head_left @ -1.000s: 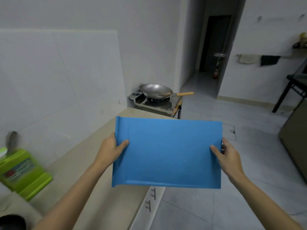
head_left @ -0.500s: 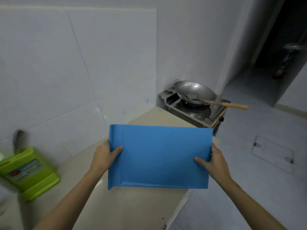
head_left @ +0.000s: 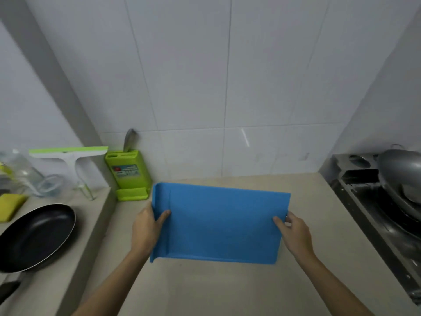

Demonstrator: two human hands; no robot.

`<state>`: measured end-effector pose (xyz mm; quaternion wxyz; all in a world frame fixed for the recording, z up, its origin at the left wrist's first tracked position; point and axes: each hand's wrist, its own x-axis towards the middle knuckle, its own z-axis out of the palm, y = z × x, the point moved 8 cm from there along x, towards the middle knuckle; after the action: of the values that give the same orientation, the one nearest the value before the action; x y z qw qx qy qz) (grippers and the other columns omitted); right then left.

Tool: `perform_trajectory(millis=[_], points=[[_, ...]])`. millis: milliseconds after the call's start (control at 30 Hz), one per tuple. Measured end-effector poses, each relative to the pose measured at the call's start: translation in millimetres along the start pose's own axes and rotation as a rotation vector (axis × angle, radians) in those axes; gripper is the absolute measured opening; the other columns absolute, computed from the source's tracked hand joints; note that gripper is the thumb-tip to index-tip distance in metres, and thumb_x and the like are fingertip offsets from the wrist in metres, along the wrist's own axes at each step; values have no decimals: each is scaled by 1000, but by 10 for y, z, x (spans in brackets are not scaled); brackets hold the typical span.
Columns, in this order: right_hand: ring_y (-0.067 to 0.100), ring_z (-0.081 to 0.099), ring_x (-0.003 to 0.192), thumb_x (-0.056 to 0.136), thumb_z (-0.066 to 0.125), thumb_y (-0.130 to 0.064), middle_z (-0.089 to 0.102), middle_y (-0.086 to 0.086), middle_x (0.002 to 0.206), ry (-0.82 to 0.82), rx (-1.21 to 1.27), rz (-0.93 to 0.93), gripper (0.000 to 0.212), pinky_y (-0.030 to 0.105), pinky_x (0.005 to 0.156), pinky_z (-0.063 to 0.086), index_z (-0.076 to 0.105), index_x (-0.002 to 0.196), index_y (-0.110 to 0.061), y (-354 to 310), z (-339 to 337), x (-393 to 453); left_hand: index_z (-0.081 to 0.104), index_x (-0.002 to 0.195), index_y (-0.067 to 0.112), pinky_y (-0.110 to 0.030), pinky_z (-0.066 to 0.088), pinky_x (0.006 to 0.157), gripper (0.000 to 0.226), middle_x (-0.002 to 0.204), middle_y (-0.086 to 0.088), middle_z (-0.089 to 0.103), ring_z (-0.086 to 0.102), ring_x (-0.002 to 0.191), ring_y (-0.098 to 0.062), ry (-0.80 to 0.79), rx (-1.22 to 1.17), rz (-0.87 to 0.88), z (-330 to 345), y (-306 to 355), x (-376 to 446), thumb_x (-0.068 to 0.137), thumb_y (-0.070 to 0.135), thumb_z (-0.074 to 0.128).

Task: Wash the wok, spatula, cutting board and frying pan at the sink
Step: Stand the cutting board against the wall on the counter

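A blue cutting board (head_left: 219,223) is held flat just above the beige counter (head_left: 227,288). My left hand (head_left: 147,229) grips its left edge, thumb on top. At the opposite edge my right hand (head_left: 292,234) grips the same way. A black frying pan (head_left: 34,238) lies on the raised ledge at the left. The grey metal wok (head_left: 401,176) sits on the stove (head_left: 373,206) at the right edge. No spatula or sink is in view.
A green knife block (head_left: 128,174) stands against the tiled wall behind the board. Left of it are a white and green squeegee (head_left: 70,160), a clear glass jug (head_left: 25,176) and a yellow sponge (head_left: 10,206).
The view has swung left from the stove and floor to face the wall. The board, still gripped by both hands, now hangs over the counter, and the frying pan has come into sight.
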<state>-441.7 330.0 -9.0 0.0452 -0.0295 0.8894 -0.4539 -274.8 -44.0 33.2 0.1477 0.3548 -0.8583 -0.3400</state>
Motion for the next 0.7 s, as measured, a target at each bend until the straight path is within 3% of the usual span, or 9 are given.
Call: perform_trajectory(millis=[167, 300, 500, 700], points=[[25, 61, 76, 92, 58, -23, 67, 10, 87, -86, 0, 26, 18, 37, 66, 46, 63, 102, -9, -40, 338, 420, 50, 81, 12, -25, 28, 48, 27, 68, 5, 50, 48, 62, -16, 113, 12, -127, 53, -176, 12, 89, 30, 67], [25, 59, 76, 91, 59, -23, 65, 11, 89, -44, -5, 31, 15, 37, 66, 47, 61, 101, -12, -67, 449, 701, 50, 89, 13, -31, 30, 56, 23, 78, 1, 53, 53, 73, -23, 127, 21, -143, 169, -115, 235, 90, 29, 66], [31, 60, 94, 91, 59, -28, 62, 8, 102, -74, 19, 102, 29, 37, 74, 47, 58, 116, -14, -100, 569, 1297, 56, 96, 12, -33, 37, 61, 24, 85, 0, 61, 56, 76, -22, 124, 2, -179, 469, -3, 772, 87, 31, 69], [24, 58, 93, 90, 61, -22, 60, 3, 110, -32, 375, 314, 35, 35, 76, 46, 51, 123, -21, -70, 743, 1946, 57, 94, 11, -36, 42, 62, 26, 82, -3, 62, 57, 74, -25, 131, 33, -158, 903, 212, 1391, 87, 33, 70]])
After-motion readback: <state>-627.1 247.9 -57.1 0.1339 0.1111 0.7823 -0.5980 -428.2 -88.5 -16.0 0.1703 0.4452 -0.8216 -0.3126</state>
